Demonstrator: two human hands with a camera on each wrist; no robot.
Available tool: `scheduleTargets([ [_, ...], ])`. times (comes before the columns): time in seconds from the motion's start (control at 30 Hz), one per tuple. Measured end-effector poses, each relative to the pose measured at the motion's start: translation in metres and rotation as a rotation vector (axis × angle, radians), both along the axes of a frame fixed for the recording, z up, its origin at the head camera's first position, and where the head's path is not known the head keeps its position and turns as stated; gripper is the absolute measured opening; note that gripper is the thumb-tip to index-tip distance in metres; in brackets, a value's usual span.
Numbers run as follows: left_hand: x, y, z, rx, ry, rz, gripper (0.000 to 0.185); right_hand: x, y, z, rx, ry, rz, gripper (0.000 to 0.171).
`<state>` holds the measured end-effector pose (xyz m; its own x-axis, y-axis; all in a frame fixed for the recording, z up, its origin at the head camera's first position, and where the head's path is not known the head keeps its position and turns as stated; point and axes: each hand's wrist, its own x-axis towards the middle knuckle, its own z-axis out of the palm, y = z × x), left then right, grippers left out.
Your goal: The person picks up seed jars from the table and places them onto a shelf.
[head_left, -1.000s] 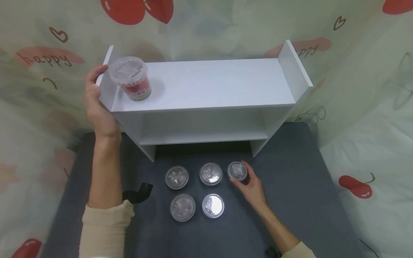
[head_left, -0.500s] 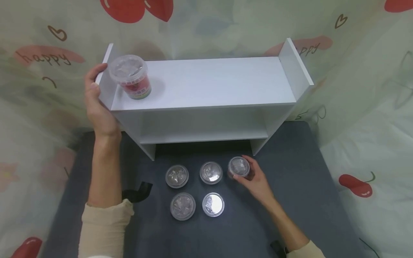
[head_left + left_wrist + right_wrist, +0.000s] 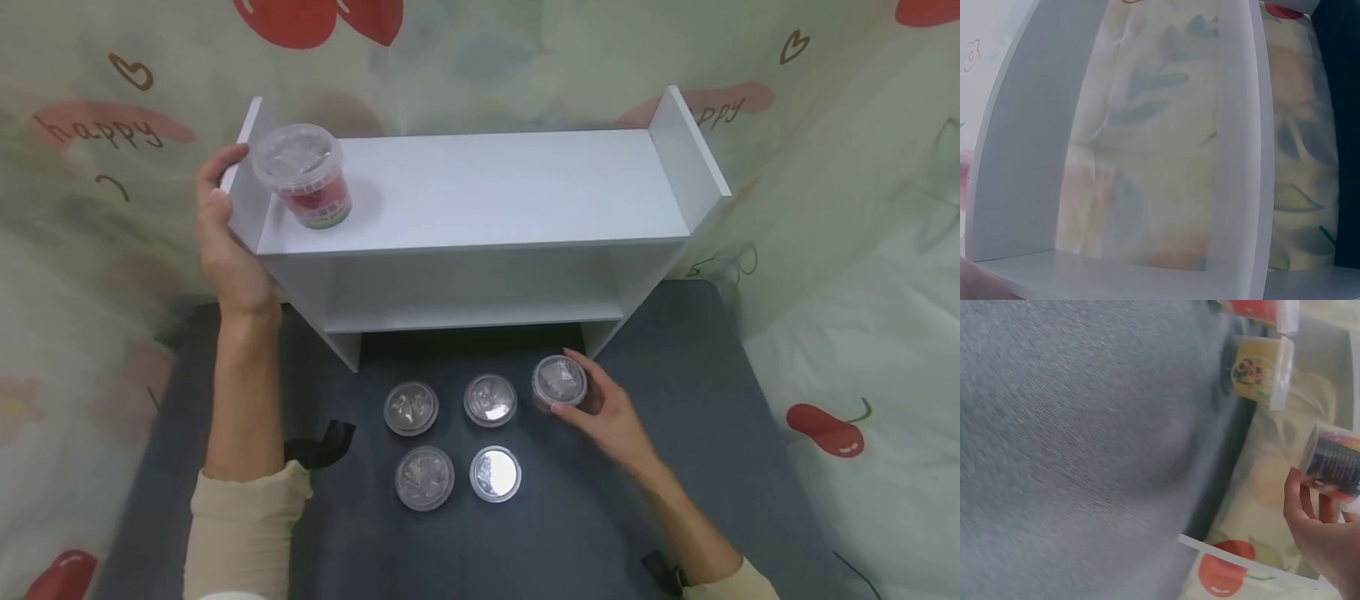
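Note:
My left hand (image 3: 234, 237) grips the left side panel of the white shelf unit (image 3: 480, 192); its fingers reach over the panel's edge. My right hand (image 3: 617, 421) holds a small clear-lidded plastic tub (image 3: 559, 379) by its sides. In the right wrist view this tub (image 3: 1334, 461) has a dark printed label and hangs above the table, with the fingers of my right hand (image 3: 1329, 540) around it. A larger lidded tub (image 3: 303, 179) with a red label stands at the left end of the top shelf, beside my left hand.
Several lidded tubs stand on the dark table (image 3: 420, 554) before the shelf: a back-left tub (image 3: 411, 409), a back-middle tub (image 3: 491, 401), a front-left tub (image 3: 424, 479) and a front-right tub (image 3: 496, 474). Patterned cloth (image 3: 480, 67) hangs behind and beside the table.
My right hand has lifted the small tub off the table and moved it slightly forward and up, towards the shelf. My left hand has stayed on the side panel.

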<state>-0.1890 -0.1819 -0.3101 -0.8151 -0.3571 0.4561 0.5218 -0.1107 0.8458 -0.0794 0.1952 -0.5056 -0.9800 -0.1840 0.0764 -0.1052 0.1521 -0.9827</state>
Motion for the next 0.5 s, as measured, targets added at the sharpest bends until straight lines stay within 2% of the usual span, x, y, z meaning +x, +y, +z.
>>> scheduleTargets([
  [0.27,0.0,0.0,0.002,-0.016,-0.004,0.006,0.048,-0.003,-0.002,0.03,0.022,0.062,0.062,0.078],
  [0.5,0.0,-0.001,0.001,-0.016,-0.005,0.014,0.048,-0.006,-0.005,0.063,0.011,0.099,0.138,0.077],
])
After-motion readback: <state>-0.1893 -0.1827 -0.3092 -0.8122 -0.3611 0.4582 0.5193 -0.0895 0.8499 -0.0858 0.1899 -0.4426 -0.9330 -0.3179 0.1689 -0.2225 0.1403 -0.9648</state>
